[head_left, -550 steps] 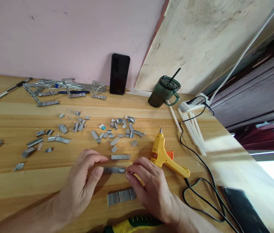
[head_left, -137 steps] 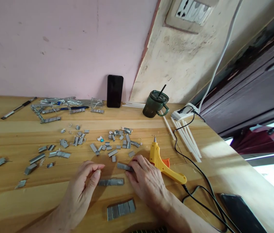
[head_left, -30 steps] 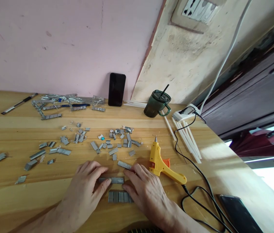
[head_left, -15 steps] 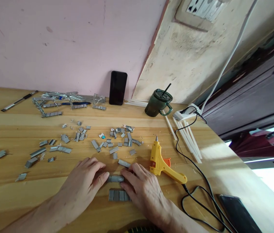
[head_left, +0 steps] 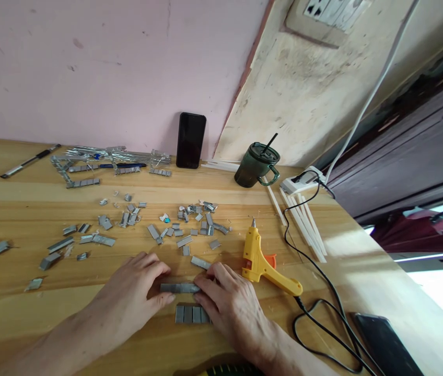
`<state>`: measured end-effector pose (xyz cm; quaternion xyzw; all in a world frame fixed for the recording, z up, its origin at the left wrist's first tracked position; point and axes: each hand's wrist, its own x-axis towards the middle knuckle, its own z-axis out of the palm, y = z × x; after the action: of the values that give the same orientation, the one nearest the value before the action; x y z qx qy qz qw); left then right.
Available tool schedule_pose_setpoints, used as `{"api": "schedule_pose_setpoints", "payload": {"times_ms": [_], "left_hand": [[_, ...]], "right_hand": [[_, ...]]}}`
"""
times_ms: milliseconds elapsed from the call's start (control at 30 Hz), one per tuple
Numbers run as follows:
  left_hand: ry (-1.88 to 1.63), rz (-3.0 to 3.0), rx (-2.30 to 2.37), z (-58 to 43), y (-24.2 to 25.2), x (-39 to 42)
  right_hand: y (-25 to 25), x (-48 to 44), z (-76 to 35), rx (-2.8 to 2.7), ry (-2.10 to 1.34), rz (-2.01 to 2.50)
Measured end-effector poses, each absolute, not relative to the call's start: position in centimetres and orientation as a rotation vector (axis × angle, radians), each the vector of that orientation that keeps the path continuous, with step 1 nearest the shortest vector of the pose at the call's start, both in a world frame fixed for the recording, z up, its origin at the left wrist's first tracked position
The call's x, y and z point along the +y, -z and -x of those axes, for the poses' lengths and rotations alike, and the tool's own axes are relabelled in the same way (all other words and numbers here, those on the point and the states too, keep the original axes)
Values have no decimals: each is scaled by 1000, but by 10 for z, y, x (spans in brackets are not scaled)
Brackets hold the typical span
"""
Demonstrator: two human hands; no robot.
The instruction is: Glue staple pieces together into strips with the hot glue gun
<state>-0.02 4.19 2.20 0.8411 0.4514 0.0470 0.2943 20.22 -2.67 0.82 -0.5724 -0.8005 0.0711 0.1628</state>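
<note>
Left of the glue gun (head_left: 252,253), the right hand (head_left: 230,300) pinches a metal strip (head_left: 178,288), the left hand (head_left: 137,284) half spread around its other end. Uneven pressure could snap it!

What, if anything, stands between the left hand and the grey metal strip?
Nothing visible does. The left end of the grey metal strip lies between the thumb and fingers of the left hand. The segmented metal row lies on the near side, outside that gap.
</note>
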Motion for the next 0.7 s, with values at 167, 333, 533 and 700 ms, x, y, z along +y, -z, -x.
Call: {"api": "schedule_pose_setpoints", "payload": {"times_ms": [167, 333, 533, 700], "left_hand": [[10, -2410, 1194, -3, -25, 40], [42, -2479, 1171, -5, -21, 37], [13, -2502, 1146, -4, -17, 36], [-21, -2522, 1146, -5, -14, 36]], "right_hand": [[-7, -26, -202, -2277, -190, 1626], [-6, -26, -202, -2282, -198, 1628], [-5, -26, -204, -2275, -197, 1608], [-5, -25, -205, -2248, -229, 1601]]}}
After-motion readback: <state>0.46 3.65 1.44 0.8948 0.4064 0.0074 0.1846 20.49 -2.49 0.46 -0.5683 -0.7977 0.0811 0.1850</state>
